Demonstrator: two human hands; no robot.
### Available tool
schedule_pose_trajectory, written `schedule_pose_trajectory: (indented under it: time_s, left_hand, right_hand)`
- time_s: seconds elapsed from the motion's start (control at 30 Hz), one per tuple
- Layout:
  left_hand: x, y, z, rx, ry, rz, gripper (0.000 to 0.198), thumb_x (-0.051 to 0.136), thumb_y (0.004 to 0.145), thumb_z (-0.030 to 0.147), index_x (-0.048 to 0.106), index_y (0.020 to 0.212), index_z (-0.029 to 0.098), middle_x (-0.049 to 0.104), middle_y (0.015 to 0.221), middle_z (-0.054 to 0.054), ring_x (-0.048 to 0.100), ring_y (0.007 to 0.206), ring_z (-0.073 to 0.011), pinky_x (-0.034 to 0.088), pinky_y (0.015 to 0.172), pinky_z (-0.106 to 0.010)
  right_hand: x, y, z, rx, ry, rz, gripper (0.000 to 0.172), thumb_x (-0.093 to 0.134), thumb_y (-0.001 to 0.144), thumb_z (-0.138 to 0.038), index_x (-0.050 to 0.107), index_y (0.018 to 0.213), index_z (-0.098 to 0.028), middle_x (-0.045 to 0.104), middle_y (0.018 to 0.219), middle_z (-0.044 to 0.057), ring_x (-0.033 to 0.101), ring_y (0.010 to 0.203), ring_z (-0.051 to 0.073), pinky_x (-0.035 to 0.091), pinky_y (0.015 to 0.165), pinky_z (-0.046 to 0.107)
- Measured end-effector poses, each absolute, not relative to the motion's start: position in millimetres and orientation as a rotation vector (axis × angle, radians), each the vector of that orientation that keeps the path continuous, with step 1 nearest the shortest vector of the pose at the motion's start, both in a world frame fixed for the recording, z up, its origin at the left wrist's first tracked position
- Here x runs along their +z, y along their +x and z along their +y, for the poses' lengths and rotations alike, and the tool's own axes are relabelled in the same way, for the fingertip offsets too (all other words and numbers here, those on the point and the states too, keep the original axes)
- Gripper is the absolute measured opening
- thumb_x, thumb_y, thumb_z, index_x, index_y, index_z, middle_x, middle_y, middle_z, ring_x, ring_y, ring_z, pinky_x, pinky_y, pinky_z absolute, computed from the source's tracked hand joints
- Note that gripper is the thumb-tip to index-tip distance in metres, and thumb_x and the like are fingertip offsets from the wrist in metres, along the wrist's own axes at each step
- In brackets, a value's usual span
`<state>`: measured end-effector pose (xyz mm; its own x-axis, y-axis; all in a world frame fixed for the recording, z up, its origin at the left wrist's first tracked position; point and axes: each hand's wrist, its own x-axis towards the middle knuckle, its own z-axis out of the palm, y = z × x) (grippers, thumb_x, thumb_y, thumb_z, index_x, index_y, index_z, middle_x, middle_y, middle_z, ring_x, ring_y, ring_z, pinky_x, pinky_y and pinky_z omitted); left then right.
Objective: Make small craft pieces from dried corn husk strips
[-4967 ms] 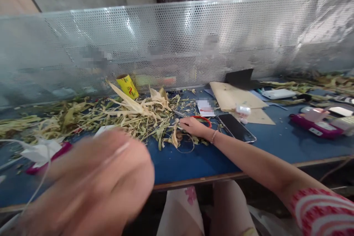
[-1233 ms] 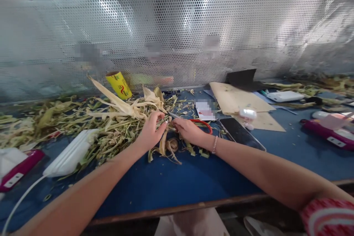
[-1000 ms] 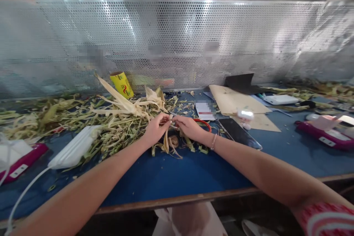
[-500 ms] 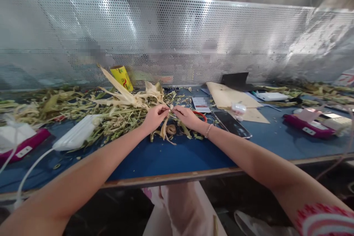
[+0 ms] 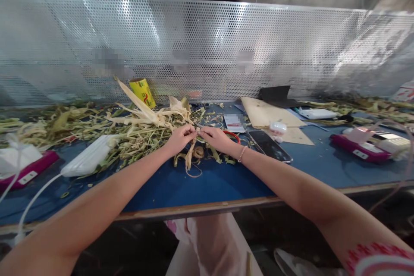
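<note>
My left hand and my right hand meet over the middle of the table, fingertips pinched together and nearly touching. Between them is the top of a pale dried husk strip, whose lower end hangs toward the tabletop. A small roll of brown twine lies just below the fingers, with a thin loop trailing forward. Beside my right hand shows a red curved handle, mostly covered. Large pale corn husks lie behind my left hand. The exact grip of the fingertips is too small to make out.
Dried green-brown leaves spread leftward on the blue table. A yellow can stands behind. At right lie a phone, a white earbud case and brown paper. Power strips and a white adapter flank them.
The husk strip's lower end and the twine loop have shifted slightly left and forward toward me. Both hands stay pinched together, with my right fingers slightly more extended.
</note>
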<state>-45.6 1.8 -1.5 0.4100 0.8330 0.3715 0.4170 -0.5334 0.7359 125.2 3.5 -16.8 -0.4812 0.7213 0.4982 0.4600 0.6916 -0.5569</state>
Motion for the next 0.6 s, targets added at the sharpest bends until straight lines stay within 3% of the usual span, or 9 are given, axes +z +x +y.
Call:
schedule_pose_trajectory:
  time_s: [0.17,0.4,0.6]
  left_hand:
    - [1,-50,1,0.882,2.172,1.018,0.028,0.043,0.078,0.036,0.04,0.058,0.016,0.037,0.054,0.004,0.035,0.054,-0.009,0.029,0.055,-0.023]
    - [4,-43,-7,0.873,2.26,1.191,0.034,0.039,0.078,0.042,0.035,0.055,0.017,0.029,0.05,0.005,0.028,0.05,-0.0087,0.023,0.05,-0.024]
    - [3,-42,-10,0.922,2.238,1.186,0.029,0.041,0.078,0.038,0.039,0.058,0.017,0.038,0.054,0.003,0.035,0.053,-0.0096,0.029,0.053,-0.023]
  right_hand:
    - [-15,127,2,0.516,-0.836,-2.19,0.026,0.037,0.083,-0.032,0.052,0.07,-0.016,0.049,0.065,-0.001,0.042,0.061,0.009,0.032,0.06,0.02]
    - [-15,126,1,0.533,-0.88,-2.149,0.021,0.038,0.08,-0.025,0.05,0.066,-0.016,0.048,0.061,-0.002,0.042,0.059,0.008,0.031,0.057,0.019]
    - [-17,123,0,0.526,-0.908,-2.071,0.027,0.037,0.082,-0.031,0.047,0.062,-0.016,0.042,0.056,-0.003,0.039,0.056,0.008,0.028,0.053,0.019]
